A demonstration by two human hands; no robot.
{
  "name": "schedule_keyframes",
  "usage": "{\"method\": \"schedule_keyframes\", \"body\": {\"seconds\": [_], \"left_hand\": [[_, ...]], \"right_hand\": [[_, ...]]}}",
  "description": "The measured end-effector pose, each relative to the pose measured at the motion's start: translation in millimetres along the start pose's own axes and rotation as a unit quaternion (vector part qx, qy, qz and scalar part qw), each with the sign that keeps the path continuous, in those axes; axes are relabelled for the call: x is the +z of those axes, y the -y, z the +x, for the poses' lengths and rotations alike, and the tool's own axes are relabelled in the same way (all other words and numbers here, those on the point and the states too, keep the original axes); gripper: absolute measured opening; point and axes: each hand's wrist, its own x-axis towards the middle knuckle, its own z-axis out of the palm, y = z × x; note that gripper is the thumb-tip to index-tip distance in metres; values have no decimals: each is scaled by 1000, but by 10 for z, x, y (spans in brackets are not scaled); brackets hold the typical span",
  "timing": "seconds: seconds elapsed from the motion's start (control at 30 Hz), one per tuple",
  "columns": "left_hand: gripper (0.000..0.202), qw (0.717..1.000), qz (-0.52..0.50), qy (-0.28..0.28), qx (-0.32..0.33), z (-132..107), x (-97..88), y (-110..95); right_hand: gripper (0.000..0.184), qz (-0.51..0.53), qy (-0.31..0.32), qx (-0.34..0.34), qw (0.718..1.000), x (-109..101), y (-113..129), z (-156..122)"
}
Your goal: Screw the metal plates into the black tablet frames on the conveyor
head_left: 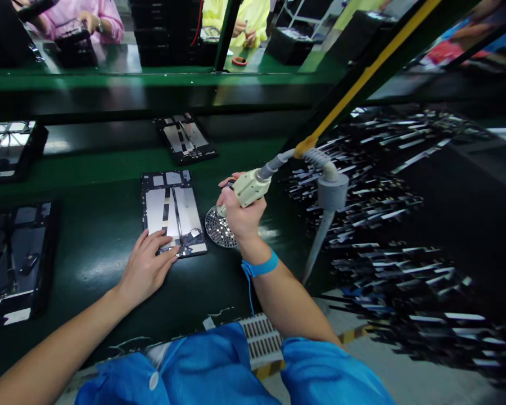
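Note:
My left hand [145, 267] lies with its fingers stretched out over the lower edge of an opened tablet [158, 202], whose silver interior and black flex cables face up. The fingertips touch its bottom edge; whether a tiny part is under them I cannot tell. In my right hand [242, 216] is a cream hand tool [251, 187] on a grey cable, with my fingers wrapped round it. Its working tip is hidden. Beneath that hand sits a round dish [220, 229] with rows of small holes and shiny bits, just right of the tablet.
More opened tablets lie left [14, 253] and behind [188, 138] on the green bench [93, 225]. A grey pole [320, 242] and yellow strap [362, 84] stand right, near racks of dark slats [405, 270]. Across the bench, people in pink [105, 17] and yellow [259, 17] handle parts.

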Motion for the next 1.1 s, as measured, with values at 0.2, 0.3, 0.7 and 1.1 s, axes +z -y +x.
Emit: {"method": "schedule_keyframes", "body": {"seconds": [0.2,0.3,0.7,1.1], "left_hand": [[23,1000,-2,-4,-2,0,2,-14],[23,1000,3,-2,0,3,5,-25],[24,1000,17,3,-11,-5,30,-62],[24,999,-10,-8,-43,74,87,-19]], "right_hand": [[30,6,-7,16,1000,11,-32,-1],[33,-5,-8,27,1000,1,-62,-9],[30,11,-18,11,1000,0,25,1],[35,125,150,44,980,312,474,-584]]}}
